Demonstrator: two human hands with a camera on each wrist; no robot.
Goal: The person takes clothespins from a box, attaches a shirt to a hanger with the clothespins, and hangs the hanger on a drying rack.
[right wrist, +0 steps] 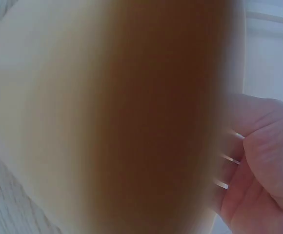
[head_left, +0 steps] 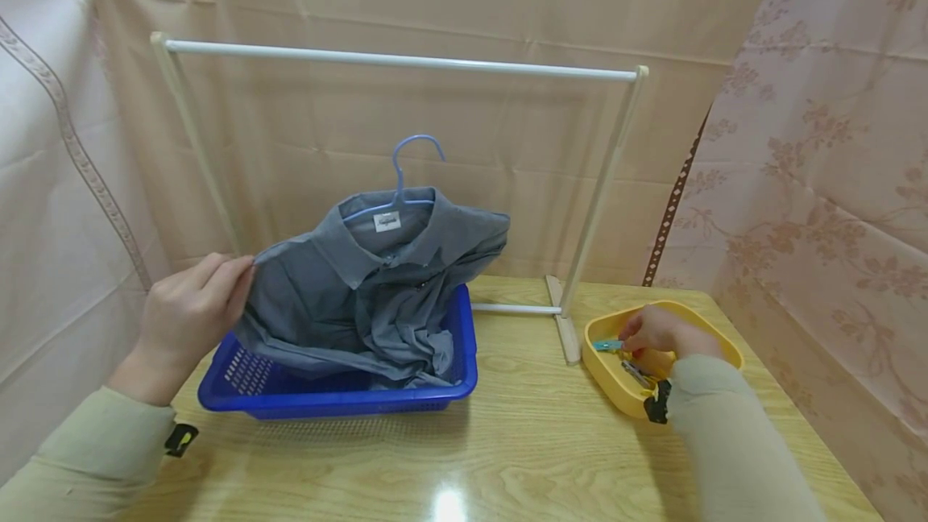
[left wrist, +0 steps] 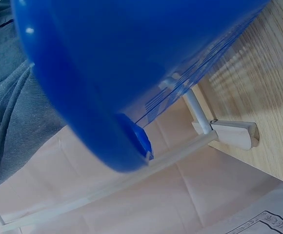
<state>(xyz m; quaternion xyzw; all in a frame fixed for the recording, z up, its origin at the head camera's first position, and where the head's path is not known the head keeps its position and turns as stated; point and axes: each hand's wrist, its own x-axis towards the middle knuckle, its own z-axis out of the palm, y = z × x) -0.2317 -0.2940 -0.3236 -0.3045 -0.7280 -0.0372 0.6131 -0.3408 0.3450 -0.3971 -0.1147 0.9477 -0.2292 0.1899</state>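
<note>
A grey collared shirt (head_left: pixel 312 288) hangs on a blue hanger (head_left: pixel 399 176), its lower part bunched in a blue basket (head_left: pixel 362 405). My left hand (head_left: pixel 199 296) pinches the shirt's shoulder at the left. In the left wrist view the basket's wall (left wrist: pixel 97 87) fills much of the frame, with the shirt (left wrist: pixel 22 117) beside it. At the right, my right hand (head_left: pixel 656 329) reaches into a yellow bin (head_left: pixel 605 377) and pinches a teal clothespin (head_left: pixel 607 345) between thumb and fingers. Other clothespins (head_left: pixel 636 373) lie lower in the bin. The bin's blurred wall hides my fingertips in the right wrist view.
A drying rack with a white top bar (head_left: pixel 399 60) stands behind the basket. Its right post (head_left: pixel 605 192) rises from a wooden foot (head_left: pixel 563 321) between basket and bin. Cloth curtains (head_left: pixel 834 184) enclose the wooden table (head_left: pixel 536 441) at the back and sides.
</note>
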